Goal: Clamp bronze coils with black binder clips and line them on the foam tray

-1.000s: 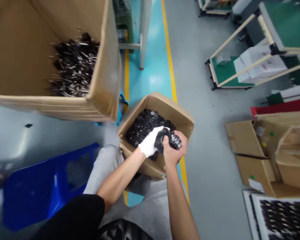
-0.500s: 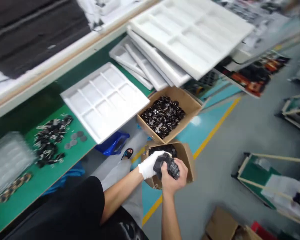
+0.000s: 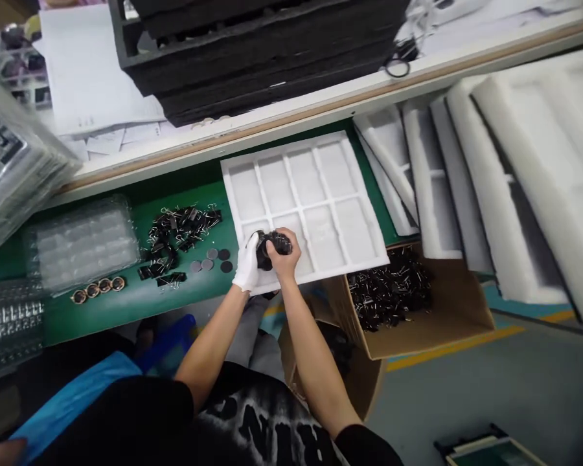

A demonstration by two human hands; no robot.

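Along the far side of the green tabletop (image 3: 116,317) a white shelf (image 3: 272,122) is set, on which papers (image 3: 92,71) are spread at left and black foam trays (image 3: 282,71) are stacked beside them; at the lower right, grey floor (image 3: 490,395) is seen, marked by a yellow line (image 3: 457,346); on the tabletop, from the left, a clear, bumpy plastic tray (image 3: 85,246) is laid, four gold-rimmed rings (image 3: 98,290) are lined up before it, black binder clips (image 3: 175,236) with silvery wire handles are heaped, and five flat loose discs (image 3: 212,254), grey and black, are scattered beside them; a white tray (image 3: 320,226), soft-edged, is divided into rectangular compartments; over its near left part, dark round pieces (image 3: 263,254) are held from two sides, by the gloved left hand (image 3: 246,262), curled around them, and by the bare right hand (image 3: 286,255), wrapped on them with its thumb laid across; whether the tray is touched cannot be told; below its right corner a cardboard box (image 3: 451,317) of more clips (image 3: 388,285) is placed, and thick tilted trays (image 3: 515,181) are piled farther right.
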